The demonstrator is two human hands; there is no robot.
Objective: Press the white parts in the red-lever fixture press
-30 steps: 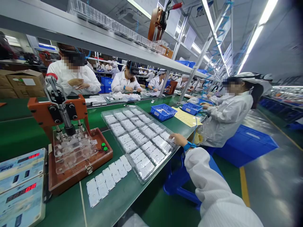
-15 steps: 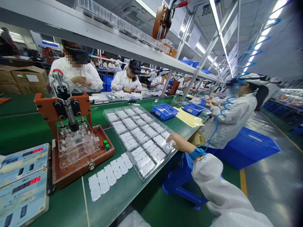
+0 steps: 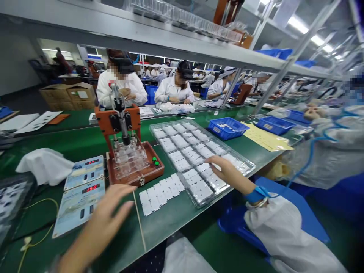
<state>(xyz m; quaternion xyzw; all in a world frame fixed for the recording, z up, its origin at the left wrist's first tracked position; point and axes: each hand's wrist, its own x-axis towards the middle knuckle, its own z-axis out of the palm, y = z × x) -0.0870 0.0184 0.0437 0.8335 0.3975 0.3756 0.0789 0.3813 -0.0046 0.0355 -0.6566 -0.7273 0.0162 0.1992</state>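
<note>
My left hand (image 3: 105,220), slightly blurred, reaches over the bench with fingers stretched out and thumb apart, holding nothing. Just beyond its fingertips stands an orange-brown toggle press (image 3: 136,167) with clear plastic blocks and two green buttons. My right hand (image 3: 223,168) is above the near right part of a clear plastic tray (image 3: 198,203), fingers bent and somewhat apart; nothing shows in them. Thin white plates (image 3: 199,185) fill the tray's compartments. Between press and tray's near corner, several similar white plates (image 3: 162,194) lie in a row on the green bench.
Two light-blue meters (image 3: 78,204) with red digits stand left of the press, near a white cloth (image 3: 45,165). Blue bins (image 3: 227,129) and yellow sheets (image 3: 264,138) lie behind the tray. A shelf (image 3: 170,41) crosses overhead. Co-workers sit opposite and at right.
My left hand has come into view at lower left. My right hand has moved from the tray's right edge inward over the plates. The view has turned left.
</note>
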